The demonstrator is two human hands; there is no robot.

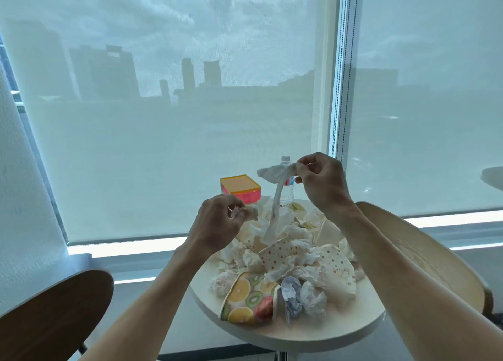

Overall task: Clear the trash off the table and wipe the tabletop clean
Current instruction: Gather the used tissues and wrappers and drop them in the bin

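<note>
Round cream surface carries crumpled trash. Right hand, raised, pinches a long twisted white tissue (lower end among the heap); left hand grips a small white wad, partly hidden.

Single head-worn wide-angle view, facing forward and slightly downward, close above round table, both forearms entering from bottom, window blind behind.

Table: crumpled tissues and paper plates heaped on top | fruit-print cup laid at near edge | box and bottle placed at far edge, box left of bottle | chair set left of table | second chair set right.
</note>
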